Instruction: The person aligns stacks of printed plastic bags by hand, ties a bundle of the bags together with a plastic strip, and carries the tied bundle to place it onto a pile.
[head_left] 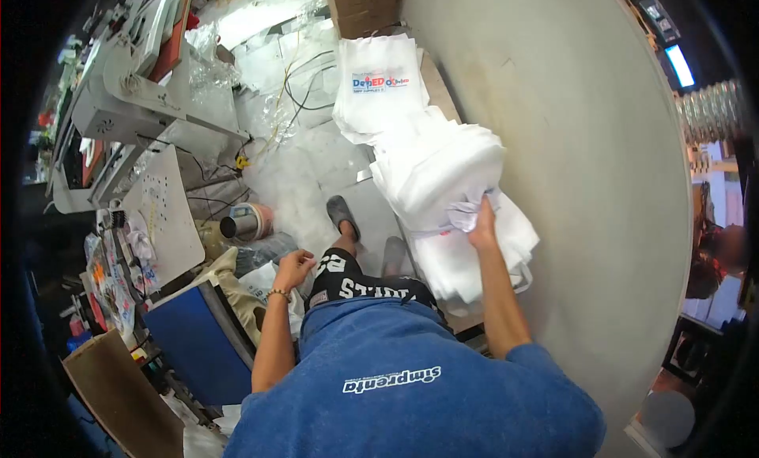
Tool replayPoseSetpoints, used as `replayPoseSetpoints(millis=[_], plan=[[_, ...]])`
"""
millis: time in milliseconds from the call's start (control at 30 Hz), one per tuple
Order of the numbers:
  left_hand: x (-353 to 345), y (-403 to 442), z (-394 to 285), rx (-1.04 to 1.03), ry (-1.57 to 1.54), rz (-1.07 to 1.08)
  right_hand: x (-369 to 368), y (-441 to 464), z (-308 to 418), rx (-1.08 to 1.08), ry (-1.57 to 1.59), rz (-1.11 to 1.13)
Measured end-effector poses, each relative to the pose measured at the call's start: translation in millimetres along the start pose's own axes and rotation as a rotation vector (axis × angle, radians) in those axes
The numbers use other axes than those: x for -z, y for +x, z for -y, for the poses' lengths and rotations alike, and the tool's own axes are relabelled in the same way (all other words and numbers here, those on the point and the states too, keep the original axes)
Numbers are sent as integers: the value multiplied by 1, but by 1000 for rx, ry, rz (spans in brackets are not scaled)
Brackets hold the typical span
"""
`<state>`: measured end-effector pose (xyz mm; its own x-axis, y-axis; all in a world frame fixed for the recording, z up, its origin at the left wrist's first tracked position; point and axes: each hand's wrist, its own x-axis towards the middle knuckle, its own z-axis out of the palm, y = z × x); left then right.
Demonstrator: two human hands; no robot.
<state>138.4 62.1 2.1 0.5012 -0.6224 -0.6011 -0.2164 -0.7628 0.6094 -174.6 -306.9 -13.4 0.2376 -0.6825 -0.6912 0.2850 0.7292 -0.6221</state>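
My right hand (pixel 481 226) is closed on a crumpled pale cloth strip (pixel 462 214). This strip lies across a thick stack of white fabric bags (pixel 439 169), which bulges above and below it. At the far end of the pile, a white bag (pixel 379 82) carries red and blue "DepED" print. My left hand (pixel 293 270), with a beaded bracelet at the wrist, hovers beside my black shorts (pixel 368 288). Its fingers are loosely bent and slightly apart, with nothing visible in them.
A grey wall (pixel 569 165) runs along the right of the bags. At left stand a white machine (pixel 130 110), a pinkish bucket (pixel 257 219) and a blue panel (pixel 198 343). Dark cables (pixel 291 90) and clear plastic lie over the floor. A cardboard box (pixel 362 11) stands beyond the bags.
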Motion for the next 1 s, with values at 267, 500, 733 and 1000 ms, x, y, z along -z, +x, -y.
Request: replayPoseSetpoints(millis=[267,500,733,1000], plan=[[43,94,-9,-124,-3,81,-101,-133,122,267,-450,-172],[130,182,-63,-347,-35,176,-251,-164,121,473,-468,-39],[217,220,-134,-283,-385,132,-404,-153,114,641,-666,95],[283,285,-100,-296,-1405,131,-584,-89,112,825,-604,414]])
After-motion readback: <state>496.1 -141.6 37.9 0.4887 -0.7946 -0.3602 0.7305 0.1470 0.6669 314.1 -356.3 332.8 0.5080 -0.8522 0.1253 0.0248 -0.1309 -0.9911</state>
